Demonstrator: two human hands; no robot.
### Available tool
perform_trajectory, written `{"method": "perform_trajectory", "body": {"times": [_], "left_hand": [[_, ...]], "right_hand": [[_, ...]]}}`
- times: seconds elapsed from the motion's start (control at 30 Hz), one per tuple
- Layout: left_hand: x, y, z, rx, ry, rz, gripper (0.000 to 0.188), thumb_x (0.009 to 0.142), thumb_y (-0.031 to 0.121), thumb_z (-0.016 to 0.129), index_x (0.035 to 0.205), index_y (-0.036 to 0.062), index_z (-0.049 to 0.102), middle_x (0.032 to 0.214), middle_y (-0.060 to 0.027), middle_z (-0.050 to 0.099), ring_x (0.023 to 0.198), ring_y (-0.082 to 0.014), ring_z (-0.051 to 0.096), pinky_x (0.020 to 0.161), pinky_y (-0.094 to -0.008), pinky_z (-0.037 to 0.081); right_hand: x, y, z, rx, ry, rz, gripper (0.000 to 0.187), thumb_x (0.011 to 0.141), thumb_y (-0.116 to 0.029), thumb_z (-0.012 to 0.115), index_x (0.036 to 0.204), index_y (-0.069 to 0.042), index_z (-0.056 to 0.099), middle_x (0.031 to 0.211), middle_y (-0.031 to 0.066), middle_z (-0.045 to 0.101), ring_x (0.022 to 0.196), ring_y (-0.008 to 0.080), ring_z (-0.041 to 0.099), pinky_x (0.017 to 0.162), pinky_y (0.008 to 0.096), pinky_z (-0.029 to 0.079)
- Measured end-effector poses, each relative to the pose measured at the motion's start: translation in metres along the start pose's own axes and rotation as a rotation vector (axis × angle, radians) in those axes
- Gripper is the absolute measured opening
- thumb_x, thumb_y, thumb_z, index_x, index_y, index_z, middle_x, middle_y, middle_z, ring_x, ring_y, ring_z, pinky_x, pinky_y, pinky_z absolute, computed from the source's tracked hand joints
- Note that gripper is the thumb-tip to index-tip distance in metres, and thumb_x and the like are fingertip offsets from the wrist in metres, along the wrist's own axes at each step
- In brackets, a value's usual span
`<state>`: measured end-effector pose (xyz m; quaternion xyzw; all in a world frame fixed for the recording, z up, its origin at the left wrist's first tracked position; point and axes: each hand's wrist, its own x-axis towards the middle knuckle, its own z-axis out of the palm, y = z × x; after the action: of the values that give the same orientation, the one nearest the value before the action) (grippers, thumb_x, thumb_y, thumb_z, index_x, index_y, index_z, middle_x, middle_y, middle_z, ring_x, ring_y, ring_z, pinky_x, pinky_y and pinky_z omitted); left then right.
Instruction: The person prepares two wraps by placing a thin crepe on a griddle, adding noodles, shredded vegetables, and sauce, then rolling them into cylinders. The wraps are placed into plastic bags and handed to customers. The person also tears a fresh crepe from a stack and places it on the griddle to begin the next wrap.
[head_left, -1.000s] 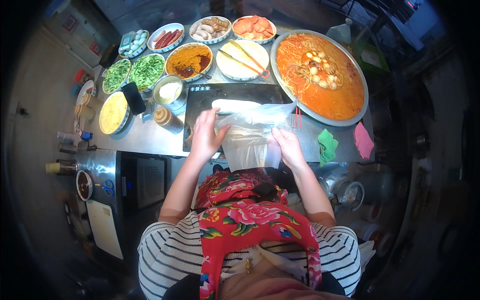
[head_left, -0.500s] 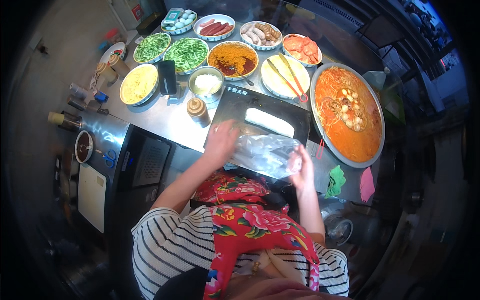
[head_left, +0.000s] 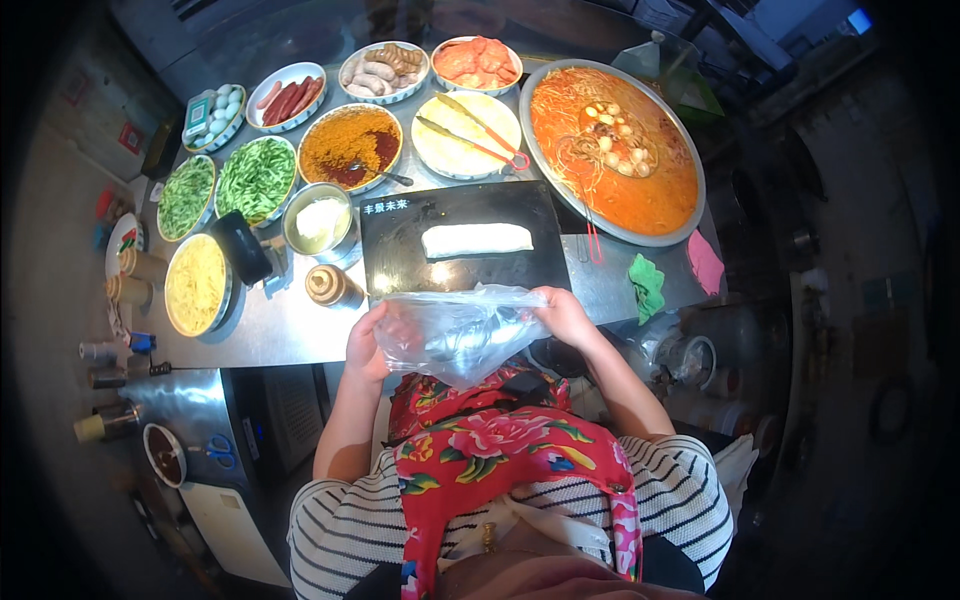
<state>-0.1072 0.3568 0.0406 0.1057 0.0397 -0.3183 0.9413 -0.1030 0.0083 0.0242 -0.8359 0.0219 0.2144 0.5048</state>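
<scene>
A clear plastic bag (head_left: 462, 338) is stretched between my two hands at the near edge of the black cutting board (head_left: 392, 250). My left hand (head_left: 366, 347) pinches the bag's left end, while my right hand (head_left: 566, 318) grips its upper right corner. Beyond the bag, a white rolled wrap (head_left: 478, 241) lies crosswise on the board, untouched by either hand. Left of the board stands a brown-capped squeeze bottle (head_left: 332, 287), with a metal bowl of white paste (head_left: 321, 222) behind it.
A large round pan of red-orange soup (head_left: 665, 205) sits at the right. Tongs (head_left: 470, 130) rest across a bowl of pale yellow sheets (head_left: 440, 150). Behind are bowls of sausages, spices and shredded vegetables (head_left: 255, 178). A green cloth (head_left: 646, 288) and pink cloth (head_left: 705, 262) hang at the front edge.
My left hand has gone from the board's near left side to the bag's left end. The bag is now spread between both hands, nearer my body. The whole view has turned.
</scene>
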Motion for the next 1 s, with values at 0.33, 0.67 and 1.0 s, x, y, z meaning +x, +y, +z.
{"method": "perform_trajectory", "body": {"times": [0.33, 0.67, 1.0], "left_hand": [[0.039, 0.003, 0.031, 0.406, -0.302, 0.075, 0.04, 0.101, 0.015, 0.053, 0.14, 0.0108, 0.05, 0.118, -0.0145, 0.065, 0.097, -0.0219, 0.066, 0.081, -0.038, 0.055], [0.143, -0.046, 0.045, 3.246, -0.688, -0.66, 0.022, 0.086, 0.024, 0.066, 0.101, 0.0152, 0.079, 0.104, -0.0001, 0.072, 0.112, -0.0206, 0.058, 0.093, -0.0354, 0.039], [0.143, 0.045, 0.026, 2.913, -0.12, -0.661, 0.032, 0.079, 0.023, 0.079, 0.106, 0.0054, 0.074, 0.102, -0.0138, 0.073, 0.103, -0.0304, 0.067, 0.104, -0.0399, 0.045]], "right_hand": [[-0.002, -0.039, -0.042, 1.829, -0.29, 0.044, 0.009, 0.089, -0.016, 0.056, 0.082, -0.012, 0.055, 0.061, -0.0048, 0.049, 0.049, 0.0084, 0.046, 0.044, 0.023, 0.041], [0.069, -0.042, -0.067, -1.32, -0.056, -0.496, 0.013, 0.088, -0.018, 0.062, 0.089, -0.005, 0.064, 0.096, 0.0128, 0.065, 0.097, 0.0335, 0.064, 0.088, 0.0447, 0.05], [0.142, -0.022, -0.003, -0.87, 0.048, -0.575, 0.088, 0.071, -0.013, 0.071, 0.153, -0.014, 0.038, 0.137, 0.0197, 0.049, 0.131, 0.0346, 0.049, 0.108, 0.0481, 0.038]]}}
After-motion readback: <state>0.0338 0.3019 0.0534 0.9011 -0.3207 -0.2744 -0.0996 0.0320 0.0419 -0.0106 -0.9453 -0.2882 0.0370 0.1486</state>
